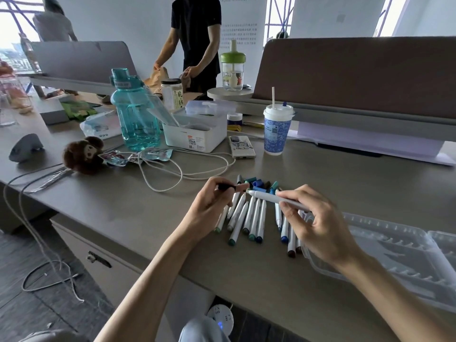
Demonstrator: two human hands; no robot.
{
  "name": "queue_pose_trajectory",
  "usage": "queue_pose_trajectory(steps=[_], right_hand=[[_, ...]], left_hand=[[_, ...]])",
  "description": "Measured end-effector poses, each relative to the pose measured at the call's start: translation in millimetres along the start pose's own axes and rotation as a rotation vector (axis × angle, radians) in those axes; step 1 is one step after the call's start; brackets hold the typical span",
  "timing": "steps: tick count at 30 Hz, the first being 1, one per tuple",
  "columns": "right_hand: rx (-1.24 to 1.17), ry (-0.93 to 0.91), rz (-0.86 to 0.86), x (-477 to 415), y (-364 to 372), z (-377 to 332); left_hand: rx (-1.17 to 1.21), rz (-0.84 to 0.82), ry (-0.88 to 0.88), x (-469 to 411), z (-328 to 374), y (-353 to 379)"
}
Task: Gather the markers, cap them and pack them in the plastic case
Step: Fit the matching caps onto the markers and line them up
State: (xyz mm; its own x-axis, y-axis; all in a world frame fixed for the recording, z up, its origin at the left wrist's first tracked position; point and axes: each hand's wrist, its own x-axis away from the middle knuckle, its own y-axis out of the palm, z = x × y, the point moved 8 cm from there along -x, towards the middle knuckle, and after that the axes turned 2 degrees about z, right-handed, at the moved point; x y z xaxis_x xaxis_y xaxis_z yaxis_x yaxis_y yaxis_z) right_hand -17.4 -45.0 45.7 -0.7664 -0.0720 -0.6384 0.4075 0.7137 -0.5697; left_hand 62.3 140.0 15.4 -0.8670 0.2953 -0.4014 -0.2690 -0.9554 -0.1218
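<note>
Both forearms (153, 267) are bare, and a pale blue trouser knee (197, 328) shows below.

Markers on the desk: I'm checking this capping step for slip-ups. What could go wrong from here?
1. The cap pinched in the left hand looks dark, while the marker gripped by the right hand shows a pale tip, so the colours may not match.
2. The right hand hangs just above the loose markers; a careless sweep could roll some off the desk.
</note>
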Motion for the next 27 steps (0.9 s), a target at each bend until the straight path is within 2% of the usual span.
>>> queue_pose_trajectory(steps=[7, 17, 22, 27], right_hand=[[0.002, -0.026, 0.005, 1.0, 1.1, -4.0], [-0.032, 0.002, -0.042, 2.6, 8.7, -5.1], [-0.230, 0.202, -0.177, 4.5, 26.0, -0.2], [-0.275, 0.256, -0.179, -0.6, 34.3, -1.4]], left_hand=[[0.169, -0.044, 0.002, 3.9, 6.2, -1.4], [0.105, -0.072, -0.007, 3.2, 9.2, 7.1], [0.153, -0.061, -0.012, 3.0, 6.7, 5.7], [0.140, -0.013, 0.005, 2.6, 5.9, 0.1]])
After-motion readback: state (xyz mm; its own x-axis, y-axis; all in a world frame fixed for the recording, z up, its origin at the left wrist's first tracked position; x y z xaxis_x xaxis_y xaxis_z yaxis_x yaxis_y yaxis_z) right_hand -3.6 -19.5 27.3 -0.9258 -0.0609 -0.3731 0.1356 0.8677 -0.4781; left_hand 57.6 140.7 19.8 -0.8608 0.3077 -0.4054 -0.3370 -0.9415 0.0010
